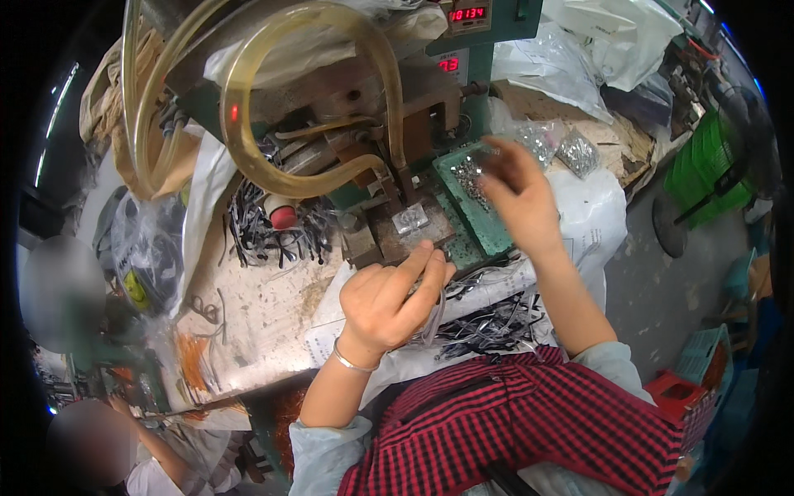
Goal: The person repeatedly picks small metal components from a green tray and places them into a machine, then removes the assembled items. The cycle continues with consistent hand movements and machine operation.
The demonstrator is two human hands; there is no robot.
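My left hand (389, 302) is closed in a pinch just in front of the machine's metal work block (409, 220). Thin grey cable (429, 329) hangs from under its fingers; the pinched end is hidden. My right hand (526, 202) is raised over the green tray (494, 237), with its fingertips smeared by motion. Small shiny metal parts (471, 183) lie in that tray. Whether the right fingers hold one of these parts cannot be made out.
Thick yellowish tubes (240, 157) loop over the bench press. A red button (283, 217) stands beside a pile of dark cut cables (256, 227). More cables (488, 326) lie along the bench's front edge. Green crates (695, 178) are stacked at the right; another person's arm (157, 446) shows lower left.
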